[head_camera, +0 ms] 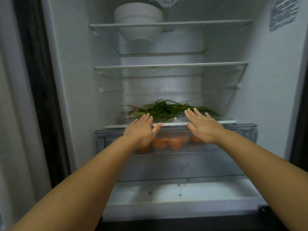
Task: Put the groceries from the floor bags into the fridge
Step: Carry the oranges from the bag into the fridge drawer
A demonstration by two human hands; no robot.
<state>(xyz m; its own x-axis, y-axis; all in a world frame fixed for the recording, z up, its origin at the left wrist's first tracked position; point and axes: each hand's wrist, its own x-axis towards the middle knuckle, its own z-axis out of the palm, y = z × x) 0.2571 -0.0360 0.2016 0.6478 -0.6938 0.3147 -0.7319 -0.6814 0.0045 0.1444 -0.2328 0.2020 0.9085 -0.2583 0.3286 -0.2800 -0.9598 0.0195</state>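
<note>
Your two bare forearms fill the foreground, stretched into the open fridge. Both hands are spread flat with straight fingers and hold nothing: your left hand lies at the front lip of the lowest glass shelf, thumb on its white edge, and your right hand hovers or rests just beside it over the same edge; whether either palm presses down, I cannot tell.

Inside, going by size: the clear drawer under that shelf is in place and holds a row of orange-brown eggs, seen through its front. On the shelf above, a loose bunch of green onions lies just beyond your fingertips. A stack of white bowls stands on the top shelf; the middle shelf carries nothing you can see.

So, in my judgement, some groceries are already stowed, greens and eggs at least. The floor bags are out of view, so you cannot tell from here how much remains; judge that when you turn back to them.
</note>
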